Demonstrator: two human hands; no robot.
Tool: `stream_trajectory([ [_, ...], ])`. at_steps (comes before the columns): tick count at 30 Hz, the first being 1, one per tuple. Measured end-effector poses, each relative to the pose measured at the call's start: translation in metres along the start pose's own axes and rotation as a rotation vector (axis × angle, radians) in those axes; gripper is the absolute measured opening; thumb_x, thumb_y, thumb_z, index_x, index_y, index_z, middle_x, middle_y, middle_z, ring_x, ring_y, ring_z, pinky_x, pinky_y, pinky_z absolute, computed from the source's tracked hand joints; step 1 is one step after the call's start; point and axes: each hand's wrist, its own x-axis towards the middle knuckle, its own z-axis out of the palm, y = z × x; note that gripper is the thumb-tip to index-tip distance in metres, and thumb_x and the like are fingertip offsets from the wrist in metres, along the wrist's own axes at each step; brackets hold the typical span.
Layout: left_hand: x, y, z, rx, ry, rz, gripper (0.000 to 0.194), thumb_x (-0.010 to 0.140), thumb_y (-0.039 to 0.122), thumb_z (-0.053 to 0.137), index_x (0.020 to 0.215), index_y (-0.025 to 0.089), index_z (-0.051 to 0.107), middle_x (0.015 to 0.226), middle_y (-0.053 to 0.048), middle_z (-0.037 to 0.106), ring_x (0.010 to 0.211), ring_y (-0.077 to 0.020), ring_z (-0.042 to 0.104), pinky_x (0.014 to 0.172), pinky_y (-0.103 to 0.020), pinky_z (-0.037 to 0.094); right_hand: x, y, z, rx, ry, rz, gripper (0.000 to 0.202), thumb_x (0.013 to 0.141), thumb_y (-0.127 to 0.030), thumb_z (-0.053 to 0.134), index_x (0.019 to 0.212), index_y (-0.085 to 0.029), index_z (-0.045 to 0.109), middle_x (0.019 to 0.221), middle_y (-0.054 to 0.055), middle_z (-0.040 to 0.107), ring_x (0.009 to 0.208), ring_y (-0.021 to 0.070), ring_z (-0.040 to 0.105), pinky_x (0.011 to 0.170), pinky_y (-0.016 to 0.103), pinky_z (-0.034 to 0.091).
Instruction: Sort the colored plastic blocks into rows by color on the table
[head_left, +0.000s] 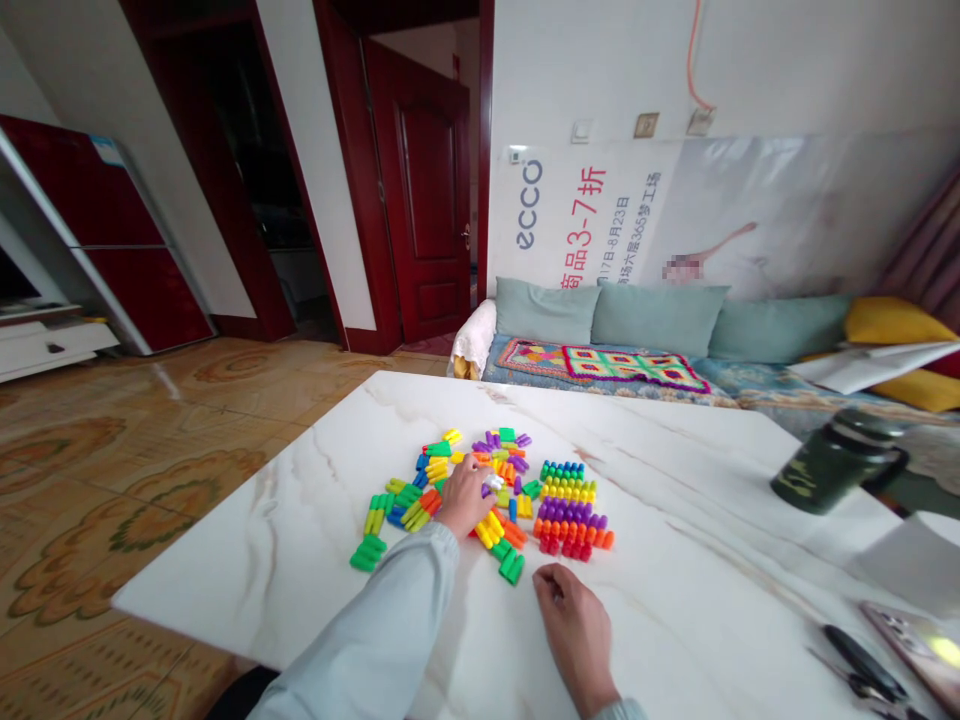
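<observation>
Reaching into the loose pile of coloured blocks (450, 490) on the white marble table (675, 600), the left hand (466, 497) has its fingers curled around a small whitish block (493, 482). The right hand (574, 625) rests on the tabletop, loosely curled and holding nothing, just below the sorted rows of blocks (571, 510): blue-green, yellow, purple, red-orange.

White marble-look table (675, 620) with faint brown veins, one corner jutting toward the patterned floor. Loose pile of bright plastic blocks (420, 500) near the middle — green, yellow, orange, purple, blue. Just right of it, blocks sorted in rows (571, 510) by colour — teal, yellow, purple, red. Dark green mug (836, 462) toward the right edge. Black scissors (862, 665) and a phone (919, 640) at the near right corner.
</observation>
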Motion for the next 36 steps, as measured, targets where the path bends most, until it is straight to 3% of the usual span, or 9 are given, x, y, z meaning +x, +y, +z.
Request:
stream_trajectory([
  [5,-0.004,0.001,0.002,0.067,-0.032,0.028,0.033,0.074,0.012,0.069,0.106,0.023,0.073,0.108,-0.009,0.066,0.105,-0.0269,0.060,0.090,-0.037,0.048,-0.001,0.000,0.000,-0.003,-0.001,0.007,0.027,0.090,-0.039,0.044,0.082,-0.031,0.069,0.076,-0.002,0.074,0.067,0.0184,0.069,0.056,0.025,0.043],
  [11,-0.007,-0.008,-0.012,-0.001,0.090,-0.027,0.024,0.085,0.016,0.058,0.103,0.019,0.072,0.102,-0.010,0.069,0.100,-0.0251,0.061,0.090,-0.037,0.047,-0.001,-0.001,-0.002,-0.001,-0.035,0.021,0.029,0.091,-0.040,0.043,0.083,-0.029,0.068,0.078,-0.001,0.074,0.069,0.0186,0.069,0.057,0.025,0.042],
  [16,-0.022,-0.001,-0.026,-0.669,0.293,-0.344,0.030,0.084,0.038,0.058,0.100,0.015,0.069,0.094,-0.008,0.071,0.087,-0.0222,0.065,0.078,-0.032,0.050,0.000,0.001,0.000,0.012,-0.056,0.027,0.028,0.092,-0.040,0.043,0.085,-0.029,0.068,0.080,-0.001,0.074,0.072,0.0192,0.069,0.059,0.026,0.041],
  [18,-0.038,0.010,-0.028,-0.882,0.192,-0.454,0.036,0.080,0.044,0.061,0.099,0.015,0.069,0.089,-0.006,0.071,0.080,-0.0201,0.065,0.069,-0.029,0.050,-0.001,0.001,0.001,0.028,-0.053,0.030,0.028,0.092,-0.042,0.044,0.085,-0.030,0.068,0.079,-0.001,0.073,0.072,0.0195,0.069,0.060,0.026,0.042],
  [20,-0.057,0.023,-0.028,-1.054,-0.003,-0.598,0.038,0.072,0.045,0.067,0.097,0.016,0.070,0.083,-0.003,0.070,0.074,-0.0175,0.063,0.061,-0.025,0.047,-0.001,0.001,0.000,0.061,-0.042,0.023,0.029,0.092,-0.046,0.045,0.085,-0.029,0.068,0.079,-0.001,0.073,0.072,0.0195,0.068,0.060,0.026,0.042],
  [24,-0.088,0.044,-0.026,-1.119,-0.218,-0.762,0.037,0.064,0.045,0.074,0.088,0.017,0.070,0.071,0.000,0.066,0.064,-0.0128,0.058,0.054,-0.021,0.037,-0.002,0.001,-0.001,0.197,-0.023,-0.030,0.036,0.093,-0.053,0.045,0.094,-0.026,0.068,0.076,0.000,0.071,0.066,0.0174,0.065,0.058,0.025,0.042],
  [29,-0.099,0.048,-0.016,-1.032,-0.312,-0.710,0.032,0.065,0.042,0.075,0.078,0.014,0.071,0.063,0.000,0.062,0.058,-0.0125,0.053,0.052,-0.022,0.036,-0.002,0.005,0.005,0.448,-0.018,-0.169,0.047,0.093,-0.048,0.049,0.131,-0.021,0.054,0.094,0.002,0.067,0.055,0.0113,0.054,0.056,0.024,0.045],
  [31,-0.100,0.046,-0.011,-1.007,-0.362,-0.595,0.029,0.066,0.039,0.075,0.076,0.012,0.073,0.063,-0.002,0.064,0.058,-0.0135,0.054,0.052,-0.024,0.037,-0.002,0.006,0.008,0.505,-0.038,-0.208,0.046,0.091,-0.045,0.054,0.130,-0.020,0.055,0.097,0.003,0.066,0.057,0.0111,0.054,0.058,0.024,0.046],
  [36,-0.103,0.044,-0.005,-0.878,-0.384,-0.317,0.019,0.076,0.027,0.068,0.084,0.013,0.077,0.077,-0.007,0.072,0.073,-0.0194,0.063,0.066,-0.029,0.046,-0.002,0.005,0.010,0.645,-0.082,-0.159,0.037,0.083,-0.042,0.068,0.110,-0.016,0.064,0.078,0.002,0.065,0.065,0.0149,0.056,0.061,0.024,0.047],
])
